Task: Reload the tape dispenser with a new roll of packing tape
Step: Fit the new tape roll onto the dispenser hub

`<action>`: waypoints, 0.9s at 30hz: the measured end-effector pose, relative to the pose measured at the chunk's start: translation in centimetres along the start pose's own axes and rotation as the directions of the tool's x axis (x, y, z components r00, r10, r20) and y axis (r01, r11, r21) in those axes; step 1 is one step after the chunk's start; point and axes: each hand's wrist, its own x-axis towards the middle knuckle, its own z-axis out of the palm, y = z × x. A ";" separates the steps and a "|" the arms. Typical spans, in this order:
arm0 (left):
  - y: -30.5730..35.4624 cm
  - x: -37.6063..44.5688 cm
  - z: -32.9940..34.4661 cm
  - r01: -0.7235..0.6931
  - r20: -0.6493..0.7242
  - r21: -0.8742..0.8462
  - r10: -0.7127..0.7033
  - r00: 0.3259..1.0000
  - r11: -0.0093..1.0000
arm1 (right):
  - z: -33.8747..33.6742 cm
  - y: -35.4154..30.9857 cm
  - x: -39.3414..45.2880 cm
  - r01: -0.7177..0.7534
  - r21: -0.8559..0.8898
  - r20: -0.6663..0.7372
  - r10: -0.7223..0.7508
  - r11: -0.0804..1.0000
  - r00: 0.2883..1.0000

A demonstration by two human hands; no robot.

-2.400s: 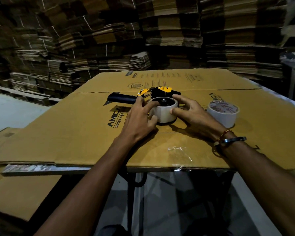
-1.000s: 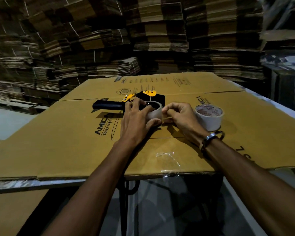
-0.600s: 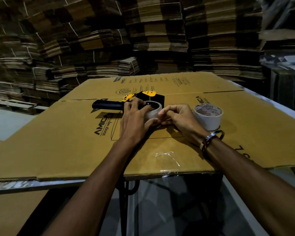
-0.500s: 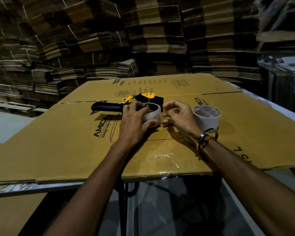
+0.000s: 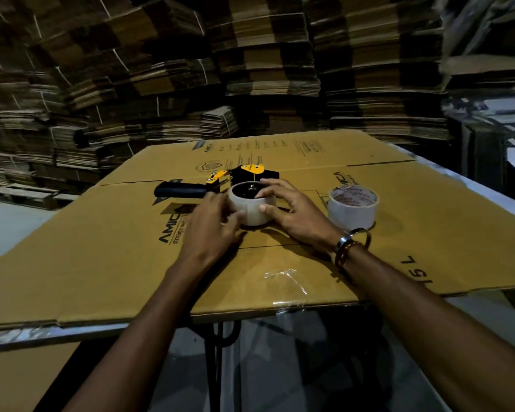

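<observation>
Head view: at table centre, a pale roll of packing tape (image 5: 252, 208) sits on the hub of the black-and-yellow tape dispenser (image 5: 220, 181), whose handle points to 9 o'clock. Right hand (image 5: 292, 211) fingers curl round the roll; left hand (image 5: 213, 230) fingers, blurred, touch it at 8 o'clock. Seating looks done; next, probably, find the loose end and thread it. A second white roll (image 5: 353, 208) stands at 3 o'clock.
</observation>
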 end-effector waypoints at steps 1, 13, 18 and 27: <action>0.5 -0.2 0.3 -0.015 0.035 0.050 0.013 0.999 0.999 | 0.0 0.1 0.0 0.009 -0.005 -0.006 -0.009 1.000 1.000; 1.3 -0.2 1.5 -0.066 -0.069 0.171 0.078 0.994 0.983 | 0.3 1.4 0.6 0.028 -0.075 -0.031 -0.030 0.997 0.999; 1.2 -0.2 1.0 -0.025 -0.083 0.086 0.032 0.996 0.996 | 0.3 1.2 0.7 0.035 -0.116 -0.036 -0.040 0.993 0.999; 1.6 -0.1 1.0 -0.038 -0.086 0.034 0.040 0.996 0.999 | 0.4 0.8 0.4 0.052 -0.172 -0.034 -0.059 0.984 0.998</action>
